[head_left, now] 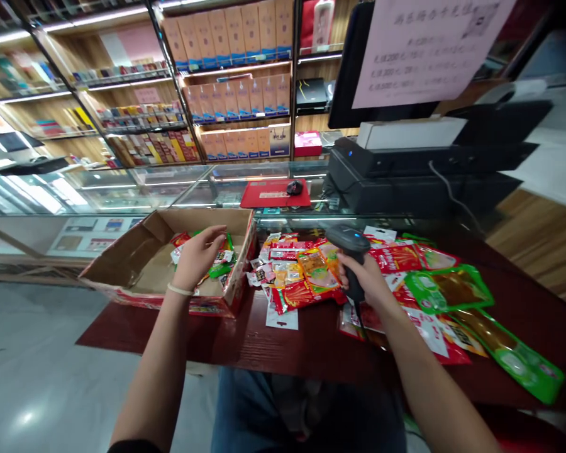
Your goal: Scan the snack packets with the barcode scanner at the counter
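Note:
My right hand [365, 277] is wrapped around the handle of a black barcode scanner [346, 242], its head pointing left above a pile of snack packets [306, 270]. A cable runs down from the scanner's grip. Over the open cardboard box [146, 258] hovers my left hand [200, 255], its fingers apart and slightly bent, with nothing visible in them. Below and beside that hand, several small snack packets [224, 267] lie in the right part of the box. To the right of the scanner are more packets, among them a green-edged one [450, 288] and a long green one [514, 355].
Behind the dark red tabletop [283, 346] runs a glass counter with a red mat [264, 194] and a black mouse [294, 187]. A monitor [349, 75] with a paper sheet stands above a black cash drawer [382, 189] at the right. Shelves of boxes [236, 94] line the wall.

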Action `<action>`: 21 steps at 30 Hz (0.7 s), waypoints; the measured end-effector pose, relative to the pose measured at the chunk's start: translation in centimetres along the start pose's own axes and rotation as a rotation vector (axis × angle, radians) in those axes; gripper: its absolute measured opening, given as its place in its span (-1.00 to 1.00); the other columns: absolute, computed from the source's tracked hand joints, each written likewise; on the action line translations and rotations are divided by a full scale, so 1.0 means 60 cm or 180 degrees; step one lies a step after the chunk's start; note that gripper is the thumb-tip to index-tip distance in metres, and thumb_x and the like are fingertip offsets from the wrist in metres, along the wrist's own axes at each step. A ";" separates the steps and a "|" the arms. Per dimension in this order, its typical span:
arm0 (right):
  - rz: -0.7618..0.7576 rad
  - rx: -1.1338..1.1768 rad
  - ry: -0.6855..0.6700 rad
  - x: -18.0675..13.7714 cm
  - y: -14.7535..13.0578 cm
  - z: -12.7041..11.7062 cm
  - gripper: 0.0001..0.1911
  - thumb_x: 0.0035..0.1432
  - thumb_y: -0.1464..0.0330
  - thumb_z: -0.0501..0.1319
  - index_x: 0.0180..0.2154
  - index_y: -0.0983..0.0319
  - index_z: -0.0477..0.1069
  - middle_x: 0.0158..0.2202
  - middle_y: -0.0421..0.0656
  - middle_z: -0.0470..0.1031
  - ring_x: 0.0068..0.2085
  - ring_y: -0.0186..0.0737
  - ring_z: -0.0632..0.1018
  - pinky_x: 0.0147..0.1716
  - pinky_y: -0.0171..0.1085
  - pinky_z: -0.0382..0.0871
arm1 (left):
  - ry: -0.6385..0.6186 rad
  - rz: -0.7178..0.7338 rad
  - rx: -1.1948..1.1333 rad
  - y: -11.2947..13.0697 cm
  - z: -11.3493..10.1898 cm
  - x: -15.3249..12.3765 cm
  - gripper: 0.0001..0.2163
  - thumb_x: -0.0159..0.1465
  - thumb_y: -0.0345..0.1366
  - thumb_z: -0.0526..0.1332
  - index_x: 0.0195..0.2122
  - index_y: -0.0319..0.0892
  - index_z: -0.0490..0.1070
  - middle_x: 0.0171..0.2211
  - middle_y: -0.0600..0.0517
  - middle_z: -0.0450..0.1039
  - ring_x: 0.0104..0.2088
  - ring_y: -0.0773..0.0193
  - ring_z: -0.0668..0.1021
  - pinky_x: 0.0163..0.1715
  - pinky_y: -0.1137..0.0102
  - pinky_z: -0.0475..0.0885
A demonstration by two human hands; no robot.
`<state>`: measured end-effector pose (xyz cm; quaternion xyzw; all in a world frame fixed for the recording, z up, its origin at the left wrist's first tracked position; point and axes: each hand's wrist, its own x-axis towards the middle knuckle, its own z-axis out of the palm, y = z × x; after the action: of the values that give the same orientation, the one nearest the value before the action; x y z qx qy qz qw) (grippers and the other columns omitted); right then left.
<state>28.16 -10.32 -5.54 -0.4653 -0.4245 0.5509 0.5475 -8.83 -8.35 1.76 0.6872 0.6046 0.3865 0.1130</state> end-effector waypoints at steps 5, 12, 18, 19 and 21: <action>-0.0034 0.0036 0.0126 -0.002 -0.008 -0.018 -0.61 -0.02 0.12 0.45 -0.38 0.19 0.32 -0.61 -0.33 0.38 -0.68 -0.42 0.34 -0.76 -0.41 0.24 | -0.0310 0.0427 -0.0273 0.098 0.043 -0.009 -0.68 0.34 -0.16 0.14 0.03 -0.12 0.51 -0.02 -0.03 0.59 -0.09 0.15 0.62 -0.01 0.29 0.49; -0.0020 0.0153 0.0218 -0.003 -0.016 -0.040 -0.62 0.01 0.12 0.43 -0.32 0.17 0.31 -0.59 -0.35 0.38 -0.68 -0.41 0.35 -0.75 -0.41 0.25 | -0.0880 0.0868 -0.0532 0.156 0.200 -0.003 -0.78 0.31 -0.24 0.19 -0.07 -0.11 0.53 -0.21 -0.03 0.61 -0.21 0.17 0.61 -0.12 0.31 0.48; 0.0017 0.0181 0.0283 0.001 -0.019 -0.050 -0.61 -0.01 0.12 0.43 -0.31 0.16 0.30 -0.60 -0.36 0.37 -0.69 -0.42 0.33 -0.76 -0.42 0.25 | -0.1452 0.0792 0.0307 0.113 0.305 0.004 -0.52 0.18 -0.17 0.33 0.08 -0.26 0.40 -0.02 -0.22 0.46 0.01 -0.04 0.50 0.06 0.17 0.38; 0.0014 0.0188 0.0281 0.002 -0.019 -0.051 -0.61 -0.01 0.12 0.42 -0.32 0.16 0.30 -0.60 -0.36 0.37 -0.69 -0.42 0.33 -0.76 -0.41 0.25 | -0.1579 0.0789 0.0468 0.109 0.315 0.002 -0.42 0.13 -0.12 0.37 0.13 -0.27 0.36 0.02 -0.25 0.42 0.07 -0.09 0.47 0.09 0.14 0.35; -0.0021 0.0189 0.0265 0.002 -0.019 -0.051 -0.62 0.00 0.13 0.42 -0.33 0.17 0.30 -0.60 -0.35 0.37 -0.69 -0.43 0.32 -0.76 -0.41 0.26 | -0.1733 0.0797 0.0783 0.106 0.328 -0.003 -0.24 0.03 -0.04 0.42 0.21 -0.28 0.28 0.08 -0.29 0.34 0.13 -0.17 0.40 0.14 0.10 0.29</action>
<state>31.39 -10.27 -5.05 -0.4700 -0.3863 0.5416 0.5801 9.03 -3.91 -7.64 0.8429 0.5052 0.1233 0.1383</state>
